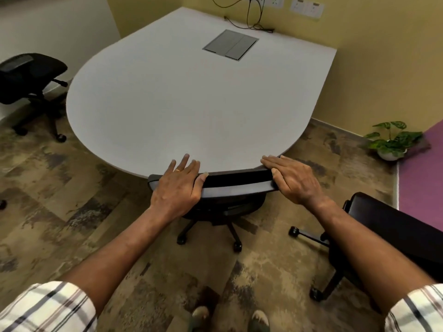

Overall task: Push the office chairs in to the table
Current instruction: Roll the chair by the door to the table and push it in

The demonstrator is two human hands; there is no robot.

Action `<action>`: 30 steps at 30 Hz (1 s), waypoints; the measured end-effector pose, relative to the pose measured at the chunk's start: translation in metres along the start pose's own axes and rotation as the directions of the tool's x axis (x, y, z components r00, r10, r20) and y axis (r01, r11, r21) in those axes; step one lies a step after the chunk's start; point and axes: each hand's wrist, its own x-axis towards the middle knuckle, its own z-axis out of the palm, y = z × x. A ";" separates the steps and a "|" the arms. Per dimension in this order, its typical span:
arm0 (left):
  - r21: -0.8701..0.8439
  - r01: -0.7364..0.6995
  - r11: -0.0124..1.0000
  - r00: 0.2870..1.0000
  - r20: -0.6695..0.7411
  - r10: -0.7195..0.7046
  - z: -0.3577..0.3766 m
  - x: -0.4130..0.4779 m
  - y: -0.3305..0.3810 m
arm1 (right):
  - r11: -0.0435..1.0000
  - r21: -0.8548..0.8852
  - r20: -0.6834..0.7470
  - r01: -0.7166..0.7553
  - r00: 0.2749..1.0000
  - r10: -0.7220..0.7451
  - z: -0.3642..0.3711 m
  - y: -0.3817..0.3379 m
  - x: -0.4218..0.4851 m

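1. Soft, even indoor light fills the room. The white desk [179,104] is the brightest surface and shows no hard glare.
2. Shadows are faint and diffuse. A thin dark band runs under the desk's near rim, above the middle chair [235,185].
3. The black chair left of the desk [28,77] and the black chair right of the desk [388,231] lose detail in their darkest parts.
4. Wide-angle distortion bows the desk's straight edges and tilts the wall [371,68] behind it.
5. The picture is slightly soft throughout. The carpet [72,188] around the desk looks smeared, and the sleeves [48,307] and shoes [201,315], nearest the camera, are blurred.
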 end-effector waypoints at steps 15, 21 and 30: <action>-0.018 0.191 0.981 0.979 -0.074 -0.192 0.030 0.034 0.108 | 0.981 -0.023 0.114 0.191 0.976 -0.188 -0.038 0.119 0.032; -0.013 0.187 0.982 0.981 -0.040 -0.187 0.027 0.031 0.112 | 0.983 -0.016 0.115 0.184 0.977 -0.181 -0.033 0.120 0.024; 0.043 0.190 0.981 0.981 -0.038 -0.189 0.023 0.020 0.094 | 0.987 -0.006 0.096 0.161 0.983 -0.159 -0.023 0.101 0.017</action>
